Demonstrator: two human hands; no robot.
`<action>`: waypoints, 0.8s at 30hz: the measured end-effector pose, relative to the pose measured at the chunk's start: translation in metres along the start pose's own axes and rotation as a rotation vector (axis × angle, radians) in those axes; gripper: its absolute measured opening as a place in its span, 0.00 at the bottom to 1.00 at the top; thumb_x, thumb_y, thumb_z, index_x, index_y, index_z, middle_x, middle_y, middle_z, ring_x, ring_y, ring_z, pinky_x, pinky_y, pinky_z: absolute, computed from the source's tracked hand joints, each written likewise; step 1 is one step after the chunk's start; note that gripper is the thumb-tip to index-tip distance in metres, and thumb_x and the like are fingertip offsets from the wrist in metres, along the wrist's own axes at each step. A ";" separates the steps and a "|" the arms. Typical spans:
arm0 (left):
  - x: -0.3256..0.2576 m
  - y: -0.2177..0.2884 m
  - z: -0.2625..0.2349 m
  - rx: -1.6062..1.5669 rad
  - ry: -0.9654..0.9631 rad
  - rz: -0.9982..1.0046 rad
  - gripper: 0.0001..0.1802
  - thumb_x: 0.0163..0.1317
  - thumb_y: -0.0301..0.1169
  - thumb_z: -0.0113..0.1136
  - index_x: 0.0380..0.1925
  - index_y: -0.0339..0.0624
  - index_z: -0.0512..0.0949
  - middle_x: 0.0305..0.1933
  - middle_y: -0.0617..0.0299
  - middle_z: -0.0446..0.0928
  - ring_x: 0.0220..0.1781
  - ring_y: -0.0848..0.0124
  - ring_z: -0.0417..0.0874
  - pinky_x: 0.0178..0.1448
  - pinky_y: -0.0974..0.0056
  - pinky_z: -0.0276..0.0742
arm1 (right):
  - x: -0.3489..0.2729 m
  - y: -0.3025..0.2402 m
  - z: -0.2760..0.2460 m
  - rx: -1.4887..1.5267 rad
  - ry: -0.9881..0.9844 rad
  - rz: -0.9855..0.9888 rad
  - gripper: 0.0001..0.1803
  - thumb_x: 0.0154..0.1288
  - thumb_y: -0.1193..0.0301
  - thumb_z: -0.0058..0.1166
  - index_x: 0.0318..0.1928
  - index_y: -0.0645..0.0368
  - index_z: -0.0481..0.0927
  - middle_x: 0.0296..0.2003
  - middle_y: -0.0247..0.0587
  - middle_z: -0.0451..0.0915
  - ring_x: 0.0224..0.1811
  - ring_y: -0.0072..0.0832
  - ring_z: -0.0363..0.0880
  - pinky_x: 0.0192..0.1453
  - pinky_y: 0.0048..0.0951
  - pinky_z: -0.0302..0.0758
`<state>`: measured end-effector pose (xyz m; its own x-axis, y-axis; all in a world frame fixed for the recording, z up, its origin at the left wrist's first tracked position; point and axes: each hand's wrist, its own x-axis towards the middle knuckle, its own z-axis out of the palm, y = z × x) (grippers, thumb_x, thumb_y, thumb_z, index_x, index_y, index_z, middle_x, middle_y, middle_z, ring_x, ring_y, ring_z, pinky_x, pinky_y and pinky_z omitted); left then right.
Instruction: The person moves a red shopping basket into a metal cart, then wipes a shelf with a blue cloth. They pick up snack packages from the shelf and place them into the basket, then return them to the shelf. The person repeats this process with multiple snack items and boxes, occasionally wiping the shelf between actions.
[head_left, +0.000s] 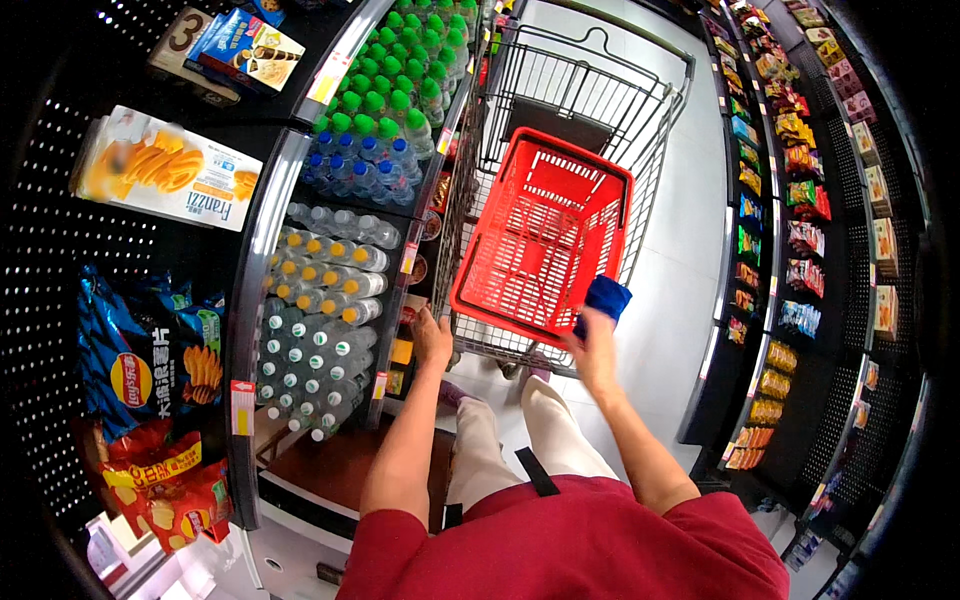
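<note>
My right hand (598,345) is closed around a small, crumpled-looking dark blue packet (607,297), at the near right corner of a red plastic basket (540,240). What the packet contains cannot be seen. The basket has slotted walls, holds nothing that I can see, and rests tilted in a wire shopping cart (560,125). To the left, my left hand (432,340) is raised beside the cart's near left corner, close to the shelf edge. Its fingers are loosely apart with nothing visible in them.
Shelves on the left hold green-capped bottles (400,85), blue-capped bottles (365,160), yellow-capped bottles (325,275), a pastry box (170,170) and chip bags (150,360). Across the pale tiled floor (670,330), the right shelf carries hanging snack packets (800,195).
</note>
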<state>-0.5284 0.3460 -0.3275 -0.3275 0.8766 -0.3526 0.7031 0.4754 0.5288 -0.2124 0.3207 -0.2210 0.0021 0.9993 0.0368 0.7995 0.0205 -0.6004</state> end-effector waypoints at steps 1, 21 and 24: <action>0.004 0.002 0.001 -0.033 -0.028 -0.007 0.27 0.72 0.33 0.54 0.67 0.35 0.66 0.65 0.40 0.71 0.67 0.42 0.70 0.70 0.46 0.68 | -0.005 -0.009 0.015 -0.029 -0.098 -0.147 0.40 0.55 0.69 0.71 0.68 0.58 0.70 0.57 0.49 0.78 0.62 0.48 0.73 0.68 0.46 0.69; 0.016 -0.005 0.009 -0.503 -0.065 -0.001 0.32 0.78 0.52 0.44 0.62 0.32 0.71 0.62 0.35 0.74 0.65 0.41 0.73 0.67 0.50 0.69 | -0.019 -0.050 0.085 -0.191 -0.475 -0.065 0.17 0.71 0.63 0.55 0.54 0.59 0.79 0.44 0.52 0.85 0.48 0.49 0.84 0.49 0.47 0.81; 0.020 -0.027 0.025 -0.591 -0.108 -0.014 0.37 0.77 0.55 0.45 0.67 0.30 0.68 0.67 0.35 0.71 0.70 0.44 0.71 0.71 0.52 0.66 | -0.026 -0.052 0.086 -0.191 -0.528 -0.068 0.21 0.71 0.60 0.57 0.58 0.58 0.78 0.46 0.52 0.85 0.51 0.50 0.83 0.56 0.46 0.79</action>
<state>-0.5377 0.3492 -0.3683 -0.2465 0.8723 -0.4224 0.2189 0.4747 0.8525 -0.3056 0.2960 -0.2596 -0.3146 0.8768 -0.3635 0.8819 0.1284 -0.4535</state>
